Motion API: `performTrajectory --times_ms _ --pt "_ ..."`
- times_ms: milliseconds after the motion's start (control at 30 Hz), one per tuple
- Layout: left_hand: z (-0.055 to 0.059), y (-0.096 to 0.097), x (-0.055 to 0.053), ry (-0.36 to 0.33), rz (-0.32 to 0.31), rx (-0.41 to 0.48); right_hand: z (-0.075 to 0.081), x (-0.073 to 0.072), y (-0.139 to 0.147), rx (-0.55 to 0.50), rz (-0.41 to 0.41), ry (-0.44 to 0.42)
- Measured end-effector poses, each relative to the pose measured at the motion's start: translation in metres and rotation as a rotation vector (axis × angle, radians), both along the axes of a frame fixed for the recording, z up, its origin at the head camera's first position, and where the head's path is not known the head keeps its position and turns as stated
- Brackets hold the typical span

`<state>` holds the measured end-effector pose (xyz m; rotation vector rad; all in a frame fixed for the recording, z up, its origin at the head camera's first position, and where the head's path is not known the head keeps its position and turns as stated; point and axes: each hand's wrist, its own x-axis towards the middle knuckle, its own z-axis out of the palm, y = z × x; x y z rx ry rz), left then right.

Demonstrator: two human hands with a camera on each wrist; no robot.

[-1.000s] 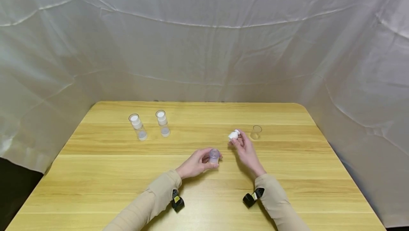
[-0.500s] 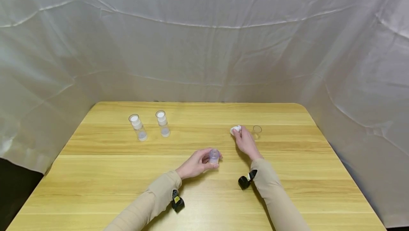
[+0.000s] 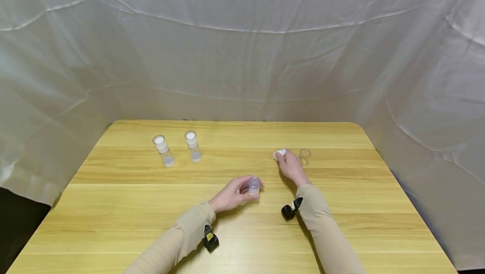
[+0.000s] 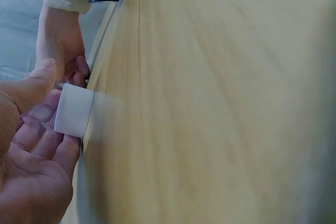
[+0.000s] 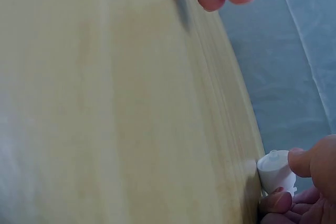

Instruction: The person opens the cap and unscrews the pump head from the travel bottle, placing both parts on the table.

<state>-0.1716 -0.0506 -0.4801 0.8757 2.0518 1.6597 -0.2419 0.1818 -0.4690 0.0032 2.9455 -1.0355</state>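
My left hand (image 3: 232, 195) holds a small clear bottle (image 3: 254, 184) upright, its open mouth facing up, with fingers and thumb around it. The bottle's white base (image 4: 74, 110) shows between them in the left wrist view. Farther back and to the right, my right hand (image 3: 293, 168) pinches a white pump top (image 3: 279, 154) between thumb and fingers, low at the table surface. In the right wrist view the pump top (image 5: 275, 172) lies tilted, with its hollow wide end visible. Just right of that hand stands a clear cap (image 3: 305, 153), partly hidden by it.
Two assembled bottles, one at the far left (image 3: 163, 151) and one beside it (image 3: 193, 146), stand upright with white tops and clear caps. A pale curtain (image 3: 242, 72) rises behind the wooden table (image 3: 125, 206). Black cameras sit on both wrists.
My right hand has moved forward, away from the bottle, and lowered and turned the pump top beside the clear cap. In the last half second it barely shifts. My left hand keeps still.
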Motion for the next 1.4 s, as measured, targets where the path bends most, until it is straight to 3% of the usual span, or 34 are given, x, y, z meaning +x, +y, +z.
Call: performTrajectory --times_ms 633,933,1233,1400 --pt "0.0 0.0 0.001 0.005 0.011 -0.021 -0.002 0.003 0.003 -0.066 0.004 -0.014" --pt "0.0 0.0 0.0 0.009 0.014 -0.03 -0.001 0.015 0.005 -0.112 0.019 -0.042" --pt "0.002 -0.001 -0.001 0.0 0.021 -0.033 -0.003 0.03 0.004 -0.124 0.06 0.05" --pt "0.004 -0.003 -0.008 -0.018 0.062 -0.035 -0.006 0.035 0.004 -0.166 0.088 0.082"
